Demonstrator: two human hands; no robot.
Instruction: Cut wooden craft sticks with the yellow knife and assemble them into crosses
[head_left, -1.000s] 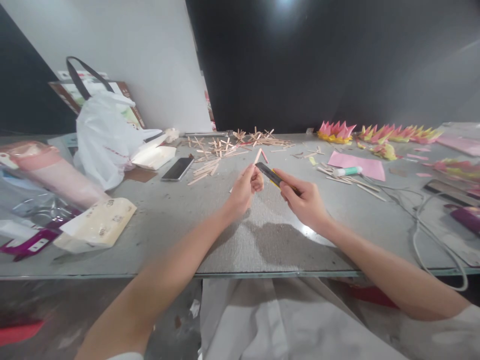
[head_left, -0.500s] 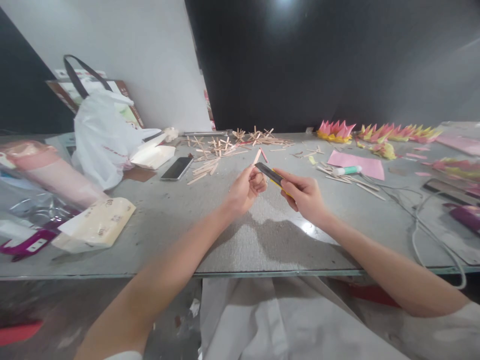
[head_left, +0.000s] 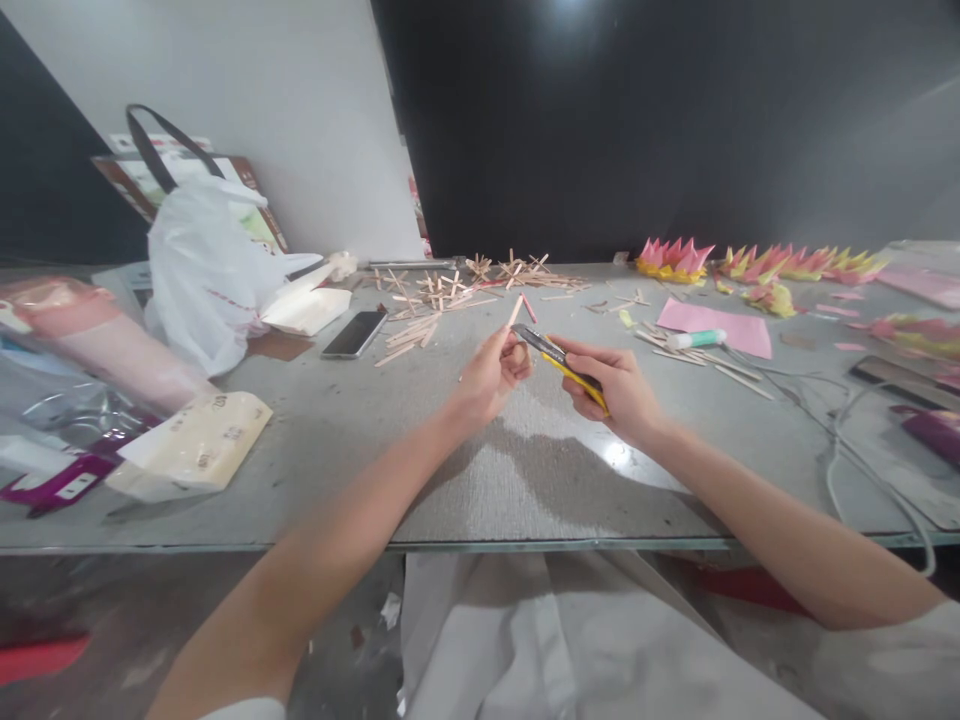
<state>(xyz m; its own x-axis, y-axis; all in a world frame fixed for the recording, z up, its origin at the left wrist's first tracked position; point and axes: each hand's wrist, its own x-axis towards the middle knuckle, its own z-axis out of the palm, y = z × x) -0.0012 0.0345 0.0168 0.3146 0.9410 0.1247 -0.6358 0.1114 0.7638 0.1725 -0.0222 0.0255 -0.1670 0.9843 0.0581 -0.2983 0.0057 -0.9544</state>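
Observation:
Near the middle of the view, my left hand [head_left: 495,375] is closed around a thin wooden stick [head_left: 517,309], whose top end sticks up past the fingers. My right hand [head_left: 611,385] grips a yellow and dark utility knife [head_left: 566,368], its front end pointing left at the stick, close to my left fingertips. Whether the blade touches the wood is too small to tell. A small reddish stick [head_left: 529,309] shows just behind. Beyond my hands lies a pile of wooden sticks [head_left: 439,290], some joined in crosses.
On the left are a phone [head_left: 355,335], a white plastic bag [head_left: 206,270] and a tissue pack [head_left: 199,447]. To the right lie pink paper [head_left: 716,327], a glue stick [head_left: 696,339], a cable [head_left: 832,450] and pink and yellow paper flowers [head_left: 675,260].
The knife in my right hand has turned, so more of its yellow body shows. My right hand has shifted slightly right; my left hand has barely moved.

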